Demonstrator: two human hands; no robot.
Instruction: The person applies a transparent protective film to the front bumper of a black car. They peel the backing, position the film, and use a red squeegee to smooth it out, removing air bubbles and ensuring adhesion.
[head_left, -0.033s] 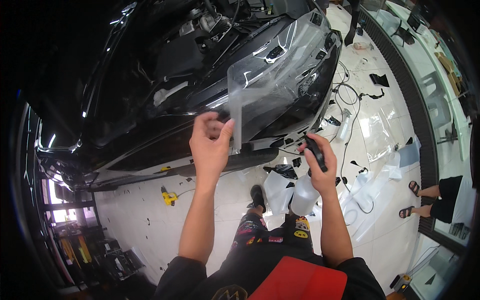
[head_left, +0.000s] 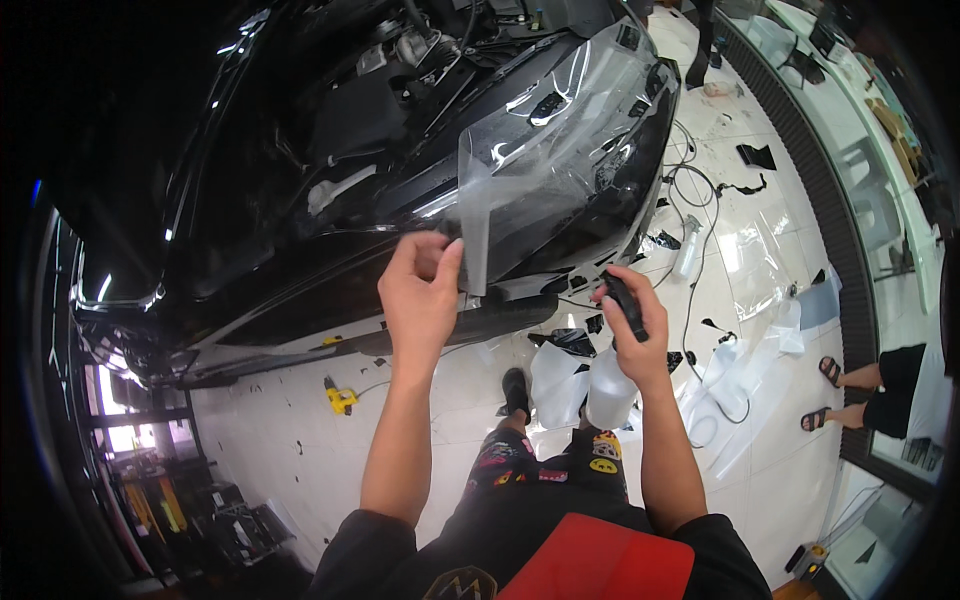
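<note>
A sheet of clear film (head_left: 560, 130) lies over the front corner of a black car (head_left: 280, 270), wet and wrinkled in places. Its near end stands up in a folded flap (head_left: 474, 235). My left hand (head_left: 418, 290) is at this flap, fingers curled and slightly blurred, the thumb against the film's edge; the exact grip is partly hidden. To the right, my right hand (head_left: 640, 325) grips a spray bottle (head_left: 610, 392) by its black trigger head. The bottle's translucent white body hangs below, over the floor.
The engine bay (head_left: 400, 80) is open. On the floor lie a yellow power tool (head_left: 341, 396), a second spray bottle (head_left: 687, 250), a looping cable (head_left: 708, 300), black scraps (head_left: 757, 157) and crumpled clear sheeting (head_left: 730, 390). Another person's sandalled feet (head_left: 828, 372) are at the right.
The film flap's folded edge has shifted slightly to the right. The spray bottle has swung a little more upright in my right hand. My left hand has stayed nearly in place.
</note>
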